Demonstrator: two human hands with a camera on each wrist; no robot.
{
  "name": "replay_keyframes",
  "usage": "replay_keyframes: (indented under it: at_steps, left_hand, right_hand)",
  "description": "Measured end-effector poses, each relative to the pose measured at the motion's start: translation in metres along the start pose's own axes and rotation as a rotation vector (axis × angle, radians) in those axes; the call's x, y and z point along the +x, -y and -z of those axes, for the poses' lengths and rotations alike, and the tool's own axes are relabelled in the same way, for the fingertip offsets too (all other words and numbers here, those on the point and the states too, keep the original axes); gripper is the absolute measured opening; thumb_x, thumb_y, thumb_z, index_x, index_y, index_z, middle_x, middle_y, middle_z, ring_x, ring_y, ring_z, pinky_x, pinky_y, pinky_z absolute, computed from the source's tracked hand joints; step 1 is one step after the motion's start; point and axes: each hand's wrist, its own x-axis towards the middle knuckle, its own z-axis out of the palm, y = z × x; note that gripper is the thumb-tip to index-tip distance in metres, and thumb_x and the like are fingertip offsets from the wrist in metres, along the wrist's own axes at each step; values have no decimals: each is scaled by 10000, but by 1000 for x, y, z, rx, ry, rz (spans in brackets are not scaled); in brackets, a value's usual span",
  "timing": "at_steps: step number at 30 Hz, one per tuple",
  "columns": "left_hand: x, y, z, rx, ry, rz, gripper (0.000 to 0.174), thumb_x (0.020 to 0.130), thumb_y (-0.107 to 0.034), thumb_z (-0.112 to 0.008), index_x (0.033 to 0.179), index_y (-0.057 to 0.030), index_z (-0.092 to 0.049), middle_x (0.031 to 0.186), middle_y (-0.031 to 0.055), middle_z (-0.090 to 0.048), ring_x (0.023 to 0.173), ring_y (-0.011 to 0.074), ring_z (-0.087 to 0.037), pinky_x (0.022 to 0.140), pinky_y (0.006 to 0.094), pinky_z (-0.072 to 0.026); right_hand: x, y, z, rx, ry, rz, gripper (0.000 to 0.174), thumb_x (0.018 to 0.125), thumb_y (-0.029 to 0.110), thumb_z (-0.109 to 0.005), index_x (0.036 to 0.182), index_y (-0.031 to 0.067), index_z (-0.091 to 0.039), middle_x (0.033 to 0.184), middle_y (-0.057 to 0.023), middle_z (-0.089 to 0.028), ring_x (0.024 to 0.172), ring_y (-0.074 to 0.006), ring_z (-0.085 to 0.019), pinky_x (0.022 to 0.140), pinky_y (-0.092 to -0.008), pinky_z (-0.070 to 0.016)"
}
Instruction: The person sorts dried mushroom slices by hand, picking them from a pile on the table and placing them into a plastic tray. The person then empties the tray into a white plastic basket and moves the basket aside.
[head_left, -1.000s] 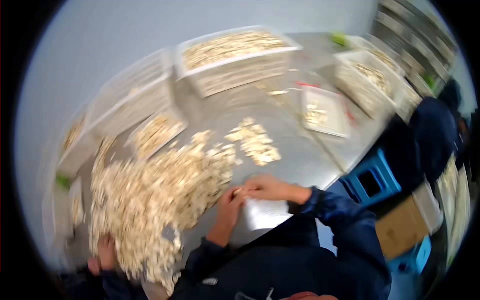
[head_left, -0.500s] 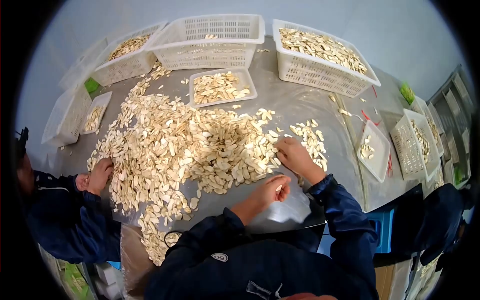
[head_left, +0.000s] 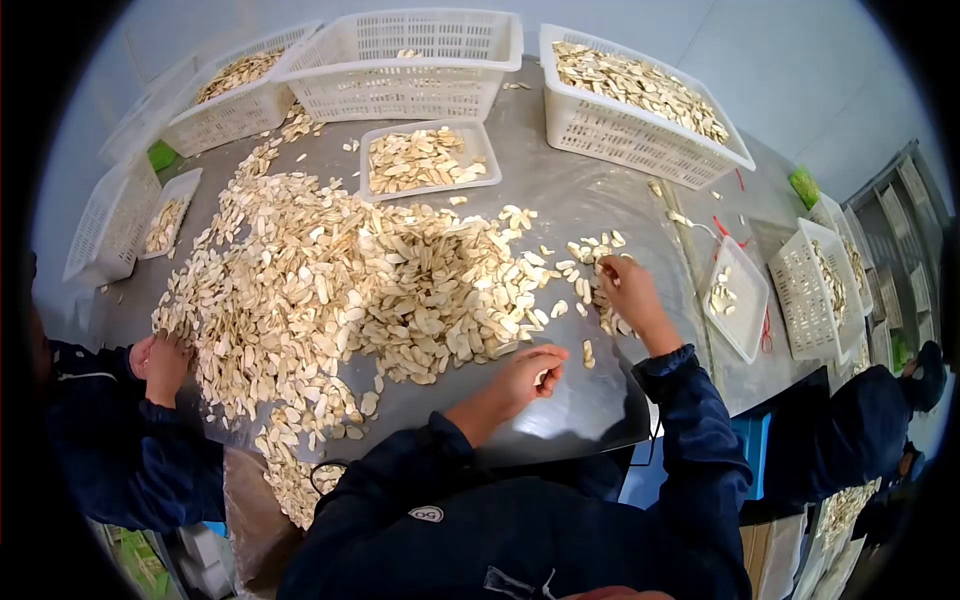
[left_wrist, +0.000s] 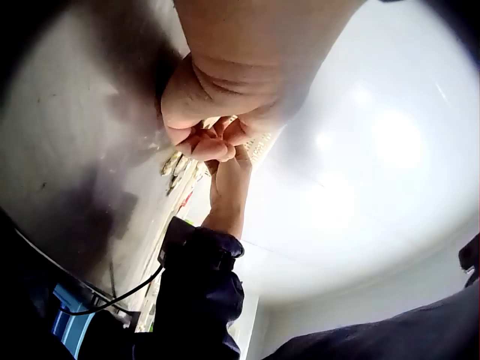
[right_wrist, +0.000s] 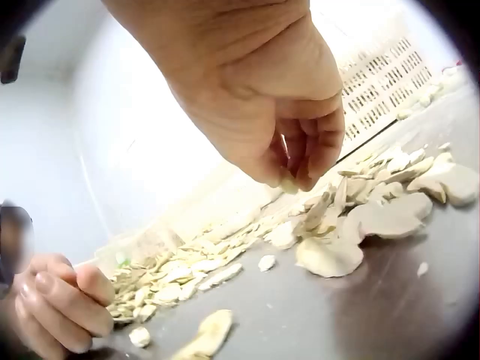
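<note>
Pale dried slices form a large heap (head_left: pixel 300 270) on the metal table, with a smaller pile (head_left: pixel 590 262) to its right. My right hand (head_left: pixel 635 300) reaches down over the small pile; in the right wrist view its thumb and fingertips pinch a small pale slice (right_wrist: pixel 289 184) just above other slices (right_wrist: pixel 382 217). Nearer the table's front edge, my left hand (head_left: pixel 515 388) is curled palm up around a slice (head_left: pixel 541 377). The left wrist view shows the left hand (left_wrist: pixel 225 105) with fingers curled in, the slice mostly hidden. A single slice (head_left: pixel 588 353) lies between the hands.
White baskets (head_left: pixel 400 85) (head_left: pixel 640 135) line the back, with a tray (head_left: pixel 430 188) of slices before them. A tray (head_left: pixel 748 335) and a basket (head_left: pixel 800 300) stand at right. Another person's hands (head_left: pixel 160 365) touch the heap's left edge.
My hands were together a second ago and are now apart. Since half a second ago, my right hand has moved right, from the large heap's edge to the small pile. The left stays curled.
</note>
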Motion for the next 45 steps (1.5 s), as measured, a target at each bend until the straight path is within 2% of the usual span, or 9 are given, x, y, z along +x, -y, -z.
replay_keyframes:
  at_steps: [2, 6, 16, 19, 26, 33, 37, 42, 45]
  left_hand:
    - [1, -2, 5, -32, 74, 17, 172, 980, -148, -510, 1115, -54, -558, 703, -10, -453, 568, 69, -401, 514, 230, -331]
    - [-4, -12, -3, -18, 66, 82, 153, 998, -74, -446, 1106, -32, -546, 682, -15, -404, 521, 49, -340, 453, 208, -267]
    - [-3, -7, -2, -18, 14, 18, 159, 975, -128, -508, 1112, -50, -533, 708, -10, -435, 594, 85, -388, 534, 239, -290]
    - [-3, -6, -4, -17, 5, 13, 162, 971, -121, -507, 1111, -44, -533, 711, -6, -444, 591, 90, -389, 538, 243, -295]
    - [0, -3, 3, -34, 18, 14, 169, 971, -108, -512, 1119, -32, -547, 743, 15, -445, 632, 111, -397, 555, 241, -303]
    - [-1, -4, 1, -51, 23, 26, 156, 979, -113, -500, 1112, -41, -540, 756, 13, -446, 638, 109, -396, 562, 243, -307]
    - [-1, -4, 0, -40, 25, 20, 152, 980, -117, -500, 1111, -48, -539, 748, 10, -446, 633, 108, -396, 563, 248, -312]
    - [-1, -11, 4, -35, -15, 10, 141, 976, -117, -511, 1095, -56, -554, 752, 13, -477, 627, 105, -413, 566, 251, -333]
    - [-1, -13, 5, -62, -68, -24, 125, 966, -109, -526, 1072, -60, -569, 754, 14, -498, 624, 105, -434, 564, 251, -347]
  right_hand:
    - [-2, -1, -3, -152, -222, 241, 174, 854, 162, -645, 970, 38, -683, 860, -148, -674, 798, -340, -648, 691, -428, -521]
    - [-9, 18, -1, -97, 137, -59, 214, 838, 243, -653, 957, 68, -687, 873, -138, -682, 823, -339, -652, 709, -442, -527]
    - [-20, -12, -12, -174, 126, -135, 151, 821, 190, -638, 913, 76, -677, 840, -136, -671, 811, -348, -656, 682, -456, -525]
    - [-23, -12, -9, -319, -19, -89, 154, 835, 151, -622, 953, 79, -690, 865, -145, -672, 829, -351, -655, 699, -441, -529]
    - [-19, 16, -27, 17, 124, 265, 140, 838, 118, -611, 941, 63, -687, 926, -116, -658, 883, -332, -632, 783, -424, -518]
    - [-18, 25, -21, -274, 95, 169, 142, 808, 105, -611, 909, 56, -697, 945, -129, -648, 875, -335, -620, 801, -424, -521]
    - [7, 45, -38, 67, 190, 125, 173, 853, 102, -577, 983, 65, -684, 1000, -134, -661, 944, -357, -608, 824, -425, -521]
    - [24, 57, -65, 4, 10, 296, 289, 859, 87, -562, 1137, 75, -639, 984, -154, -669, 885, -348, -639, 773, -444, -523]
    - [17, 51, -56, 109, 152, 117, 348, 840, 88, -612, 1185, 42, -607, 922, -138, -660, 813, -313, -644, 717, -392, -517]
